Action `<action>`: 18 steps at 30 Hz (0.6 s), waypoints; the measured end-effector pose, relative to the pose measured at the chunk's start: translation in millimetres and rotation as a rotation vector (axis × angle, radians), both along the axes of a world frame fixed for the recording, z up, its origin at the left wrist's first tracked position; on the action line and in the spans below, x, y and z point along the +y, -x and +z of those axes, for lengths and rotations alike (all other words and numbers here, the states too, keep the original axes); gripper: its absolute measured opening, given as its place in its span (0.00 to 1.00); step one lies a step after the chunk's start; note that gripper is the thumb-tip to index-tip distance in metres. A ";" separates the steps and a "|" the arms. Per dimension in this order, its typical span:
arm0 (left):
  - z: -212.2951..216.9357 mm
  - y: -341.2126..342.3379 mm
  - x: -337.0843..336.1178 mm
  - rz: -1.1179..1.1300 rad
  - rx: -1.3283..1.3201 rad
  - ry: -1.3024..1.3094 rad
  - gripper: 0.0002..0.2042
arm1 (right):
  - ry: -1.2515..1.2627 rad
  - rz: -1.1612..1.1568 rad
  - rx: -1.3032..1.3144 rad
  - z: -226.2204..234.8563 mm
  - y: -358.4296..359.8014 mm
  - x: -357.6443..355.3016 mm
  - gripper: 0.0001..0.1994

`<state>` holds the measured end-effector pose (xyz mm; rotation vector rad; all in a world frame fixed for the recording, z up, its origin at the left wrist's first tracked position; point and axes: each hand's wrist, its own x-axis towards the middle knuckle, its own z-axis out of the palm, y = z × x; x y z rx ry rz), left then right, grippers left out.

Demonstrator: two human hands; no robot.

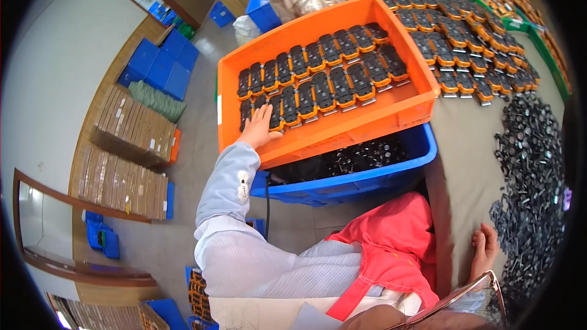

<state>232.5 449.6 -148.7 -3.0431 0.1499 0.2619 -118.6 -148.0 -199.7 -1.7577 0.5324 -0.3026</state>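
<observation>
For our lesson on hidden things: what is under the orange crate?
Under the orange crate is a blue tub holding small black parts; the tub's far part is covered.

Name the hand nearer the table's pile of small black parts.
Right. The right hand is beside the pile; the left hand is farther off, in the orange crate.

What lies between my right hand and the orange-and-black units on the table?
A bare stretch of tabletop lies between the right hand and those units, as the head view shows.
</observation>
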 end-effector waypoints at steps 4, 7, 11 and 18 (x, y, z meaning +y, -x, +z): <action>-19.9 -31.9 -7.6 -0.265 -0.146 0.080 0.42 | 0.047 -0.096 0.000 5.4 19.7 14.1 0.10; -19.5 -32.6 6.1 -0.434 -0.301 -0.024 0.40 | 0.304 -0.068 -0.013 25.7 6.3 25.7 0.10; 78.0 -2.7 -79.8 -0.333 -0.107 -0.084 0.36 | 0.412 0.027 -0.031 66.0 33.8 35.0 0.11; 144.2 93.2 -365.1 -1.427 0.032 0.297 0.27 | 1.022 -0.633 0.131 74.8 190.8 7.3 0.16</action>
